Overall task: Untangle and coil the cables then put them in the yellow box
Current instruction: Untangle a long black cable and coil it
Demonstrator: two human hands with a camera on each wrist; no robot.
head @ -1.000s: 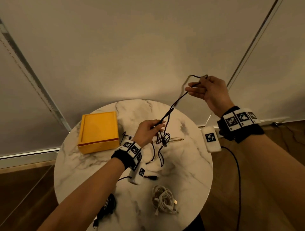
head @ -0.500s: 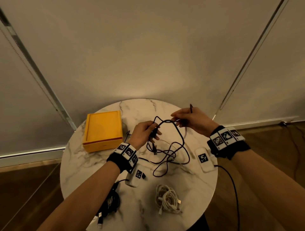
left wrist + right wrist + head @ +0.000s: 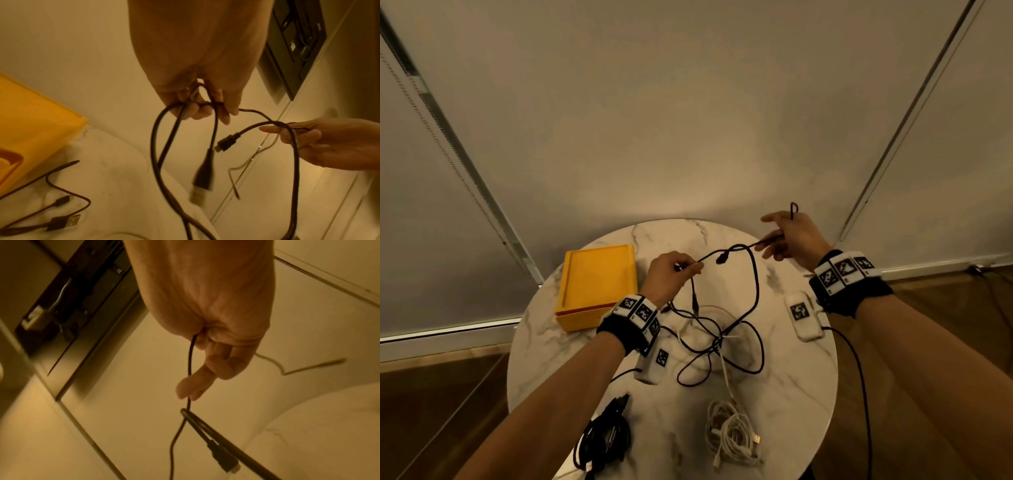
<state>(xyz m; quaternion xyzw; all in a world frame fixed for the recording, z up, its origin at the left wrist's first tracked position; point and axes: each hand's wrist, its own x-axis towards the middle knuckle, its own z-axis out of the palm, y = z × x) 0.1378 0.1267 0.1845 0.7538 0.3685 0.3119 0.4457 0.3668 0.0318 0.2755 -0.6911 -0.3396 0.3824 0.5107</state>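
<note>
A tangle of black cable (image 3: 722, 329) lies mid-table, with strands rising to both hands. My left hand (image 3: 671, 274) pinches several black strands (image 3: 185, 113) above the table; a USB plug (image 3: 202, 178) dangles below it. My right hand (image 3: 791, 236), raised at the far right, pinches a thin black strand (image 3: 190, 356) whose end sticks up past the fingers. A small black plug (image 3: 722, 257) hangs on the loop between the hands, also seen as the plug (image 3: 224, 457). The yellow box (image 3: 599, 284) sits closed at the table's far left.
A round marble table (image 3: 791, 394) carries a coiled black cable (image 3: 604, 438) at the front left and a coiled white cable (image 3: 729, 431) at the front. A white strand (image 3: 724, 363) runs through the tangle. Wall behind, wood floor around.
My right hand first dropped from high up toward the left hand, then drew away to the right, stretching a strand between the hands. The left hand stayed near the box.
</note>
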